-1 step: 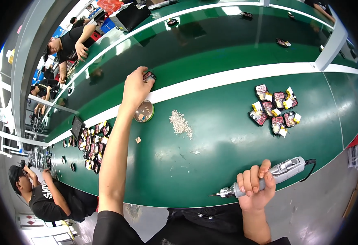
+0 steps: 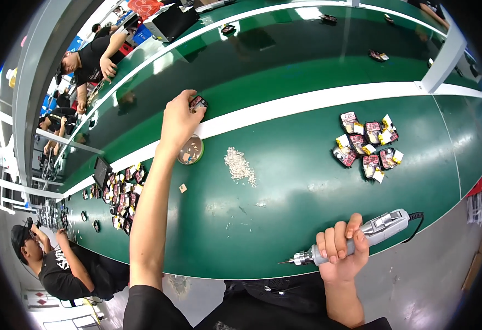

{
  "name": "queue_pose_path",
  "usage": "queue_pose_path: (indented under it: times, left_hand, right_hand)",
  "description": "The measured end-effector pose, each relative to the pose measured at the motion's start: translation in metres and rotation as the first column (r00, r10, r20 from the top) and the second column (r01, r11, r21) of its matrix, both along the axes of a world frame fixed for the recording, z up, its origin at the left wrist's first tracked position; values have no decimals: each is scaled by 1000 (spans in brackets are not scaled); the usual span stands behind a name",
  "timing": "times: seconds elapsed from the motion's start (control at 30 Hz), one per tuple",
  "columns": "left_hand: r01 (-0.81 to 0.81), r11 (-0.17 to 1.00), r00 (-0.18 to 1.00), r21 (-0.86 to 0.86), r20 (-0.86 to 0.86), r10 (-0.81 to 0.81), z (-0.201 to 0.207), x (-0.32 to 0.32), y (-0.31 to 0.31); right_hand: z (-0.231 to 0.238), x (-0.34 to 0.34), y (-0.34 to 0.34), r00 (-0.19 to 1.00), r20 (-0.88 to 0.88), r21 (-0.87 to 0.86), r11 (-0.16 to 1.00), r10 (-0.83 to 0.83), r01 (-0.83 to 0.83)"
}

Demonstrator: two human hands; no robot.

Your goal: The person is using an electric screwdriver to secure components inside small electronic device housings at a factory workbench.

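1. While the left hand [image 2: 181, 115] reaches out past the white rail [image 2: 285, 111], its thumb and fingers pinch a small black-rimmed unit [image 2: 198, 103] at the edges; whether that unit is resting on the dark green surface beyond the rail or is held just above it, I cannot tell
2. For a neat job, I would grip the unit by its rim only, off the exposed inside, level it before easing the fingers apart, and lift the wrist clear of the round dish [image 2: 201, 156] just below it
3. Since the right hand [image 2: 340, 247] has its fingers wrapped round the grey electric screwdriver [image 2: 384, 226], it seems wise to hold that tool low and slack-wristed, with the thin bit [image 2: 285, 262] away from the forearm and the pale heap of tiny parts [image 2: 239, 165]
4. As for looks, the pinched unit shows a dark, rounded shell with reddish and greyish patches inside; the fingers cover part of it, so I cannot say whether it bears a loose tab
5. Similar open units [image 2: 356, 144] sit clustered on the near green table [image 2: 296, 165] to the right, black-shelled and pinkish-red within, with white and yellow pieces sticking out; more lie crowded in a pile [image 2: 123, 198] left of the left forearm
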State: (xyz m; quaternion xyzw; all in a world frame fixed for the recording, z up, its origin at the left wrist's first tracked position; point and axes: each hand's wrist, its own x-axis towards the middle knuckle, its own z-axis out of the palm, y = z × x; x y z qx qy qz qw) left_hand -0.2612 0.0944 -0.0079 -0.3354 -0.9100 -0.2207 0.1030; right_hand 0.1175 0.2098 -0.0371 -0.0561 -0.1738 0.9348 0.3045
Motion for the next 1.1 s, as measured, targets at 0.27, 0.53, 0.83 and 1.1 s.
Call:
queue_pose_path:
  times: [0.27, 0.53, 0.83, 1.1]
  left_hand:
    - [708, 700, 674, 94, 206, -709, 24, 206, 17]
    - [725, 662, 579, 188, 355, -734, 21, 244, 7]
    - [720, 693, 680, 18, 175, -712, 9, 257, 15]
    - [809, 583, 564, -79, -179, -806, -7, 279, 1]
  right_hand:
    - [-1, 19, 3, 999, 26, -14, 999, 41, -40]
    - [5, 51, -14, 984, 90, 2, 988, 154, -155]
    - [10, 56, -31, 961, 184, -33, 979, 204, -201]
    - [12, 55, -48, 877, 478, 15, 999, 38, -51]
